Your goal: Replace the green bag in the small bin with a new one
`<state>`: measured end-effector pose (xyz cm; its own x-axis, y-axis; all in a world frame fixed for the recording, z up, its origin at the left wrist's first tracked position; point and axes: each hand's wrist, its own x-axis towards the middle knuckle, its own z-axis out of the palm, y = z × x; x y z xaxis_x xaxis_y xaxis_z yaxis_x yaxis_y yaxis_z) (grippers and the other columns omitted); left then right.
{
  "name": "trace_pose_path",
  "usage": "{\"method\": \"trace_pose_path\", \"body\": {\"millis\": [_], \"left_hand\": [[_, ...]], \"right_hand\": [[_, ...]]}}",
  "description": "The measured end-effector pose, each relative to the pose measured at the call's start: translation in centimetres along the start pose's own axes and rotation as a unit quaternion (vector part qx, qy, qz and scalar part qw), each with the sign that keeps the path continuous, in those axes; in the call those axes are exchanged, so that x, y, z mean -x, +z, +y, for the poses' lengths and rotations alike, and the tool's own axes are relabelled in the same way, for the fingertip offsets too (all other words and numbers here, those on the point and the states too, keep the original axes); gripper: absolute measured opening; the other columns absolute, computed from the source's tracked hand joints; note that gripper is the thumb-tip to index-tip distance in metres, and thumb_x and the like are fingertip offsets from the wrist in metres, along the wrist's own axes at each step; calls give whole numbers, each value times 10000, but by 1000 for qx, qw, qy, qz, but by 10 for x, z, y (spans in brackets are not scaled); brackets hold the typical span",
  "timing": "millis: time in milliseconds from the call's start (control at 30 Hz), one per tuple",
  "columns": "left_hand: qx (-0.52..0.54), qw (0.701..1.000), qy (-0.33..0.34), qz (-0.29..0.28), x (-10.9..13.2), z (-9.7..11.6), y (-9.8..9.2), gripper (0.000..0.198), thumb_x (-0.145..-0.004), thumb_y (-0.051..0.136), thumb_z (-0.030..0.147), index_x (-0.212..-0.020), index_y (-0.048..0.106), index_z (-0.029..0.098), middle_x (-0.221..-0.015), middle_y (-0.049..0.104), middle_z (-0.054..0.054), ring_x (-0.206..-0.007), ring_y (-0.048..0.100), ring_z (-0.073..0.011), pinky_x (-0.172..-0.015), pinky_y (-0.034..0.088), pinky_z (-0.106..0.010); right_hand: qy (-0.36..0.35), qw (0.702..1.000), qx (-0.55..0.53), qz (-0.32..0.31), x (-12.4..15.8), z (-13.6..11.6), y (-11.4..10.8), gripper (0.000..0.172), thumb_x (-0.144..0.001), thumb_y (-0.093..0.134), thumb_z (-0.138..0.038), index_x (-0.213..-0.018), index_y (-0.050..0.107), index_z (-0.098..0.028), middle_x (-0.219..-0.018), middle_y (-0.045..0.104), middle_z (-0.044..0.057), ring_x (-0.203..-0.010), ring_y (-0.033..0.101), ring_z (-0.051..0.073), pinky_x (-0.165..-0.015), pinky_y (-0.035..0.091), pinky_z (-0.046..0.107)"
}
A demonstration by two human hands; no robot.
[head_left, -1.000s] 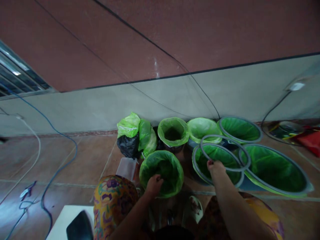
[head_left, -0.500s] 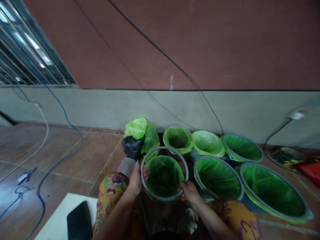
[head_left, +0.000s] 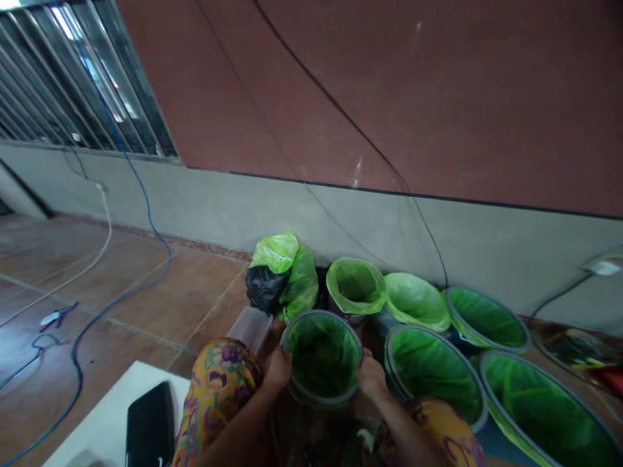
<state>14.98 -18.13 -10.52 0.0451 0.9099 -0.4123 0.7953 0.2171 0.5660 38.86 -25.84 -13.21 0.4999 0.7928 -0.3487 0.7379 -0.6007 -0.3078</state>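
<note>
Between my knees stands a bin lined with a green plastic bag [head_left: 324,360]. A grey rim ring [head_left: 325,399] sits around its mouth, over the bag. My left hand [head_left: 278,368] is closed on the ring's left side, and my right hand [head_left: 370,376] on its right side. The fingertips are partly hidden against the rim. Just right of my right hand is another bin [head_left: 435,373] with a green liner and a grey ring. Behind the held bin stands a lined bin without a ring [head_left: 355,285].
More lined bins [head_left: 487,318] stand along the wall at right. Green and black bags [head_left: 267,288] lie behind a clear plastic box [head_left: 250,329]. On the left, a black phone [head_left: 150,425] rests on a white board [head_left: 104,415]; a blue cable [head_left: 75,363] crosses the tiles.
The grey ring, held raised and tilted above the bin before, has come down onto its mouth. Both hands lowered with it and now grip opposite sides. The view has tilted slightly.
</note>
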Motion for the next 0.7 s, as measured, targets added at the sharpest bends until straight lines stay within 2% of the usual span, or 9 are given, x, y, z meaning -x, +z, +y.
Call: {"method": "trace_pose_path", "body": {"millis": [167, 267, 400, 600, 700], "left_hand": [[-31, 999, -10, 3, 4, 3, 6, 388, -870, 441, 266, -1229, 502, 134, -1204, 642, -137, -1125, 597, -223, -957, 425, -302], [-57, 998, -24, -3, 3, 4, 10, 425, -882, 419, 295, -1270, 463, 128, -1196, 643, -146, -1125, 598, -232, -957, 426, -321], [-96, 994, -42, -7, 3, 2, 15, 388, -881, 396, 287, -1210, 501, 110, -1112, 672, -155, -1064, 626, -253, -887, 458, -336], [-127, 991, -50, -8, 1, -2, 18, 415, -894, 351, 314, -1199, 534, 100, -1095, 680, -161, -1044, 635, -258, -860, 460, -331], [-127, 990, -61, 2, -1, -3, 21, 381, -885, 373, 310, -1148, 583, 130, -1081, 694, -131, -1039, 638, -235, -857, 456, -311]], "right_hand": [[-24, 999, 33, 15, -5, 5, 7, 322, -856, 410, -124, -1164, 499, -99, -934, 704, 125, -902, 687, 226, -722, 442, 285], [-22, 999, 36, 18, -7, 9, 9, 356, -850, 405, -114, -1196, 489, -103, -951, 698, 122, -885, 687, 216, -724, 447, 281], [-17, 999, 35, 34, -8, 9, 14, 365, -853, 408, -114, -1208, 493, -101, -1025, 667, 139, -918, 672, 205, -742, 451, 268], [-24, 999, 20, 26, -5, 6, 18, 311, -844, 419, -112, -1134, 534, -117, -967, 651, 132, -851, 660, 193, -666, 436, 247], [-26, 999, 11, 35, -5, 6, 19, 321, -834, 417, -97, -1135, 525, -126, -977, 641, 128, -850, 656, 184, -655, 431, 237]]}}
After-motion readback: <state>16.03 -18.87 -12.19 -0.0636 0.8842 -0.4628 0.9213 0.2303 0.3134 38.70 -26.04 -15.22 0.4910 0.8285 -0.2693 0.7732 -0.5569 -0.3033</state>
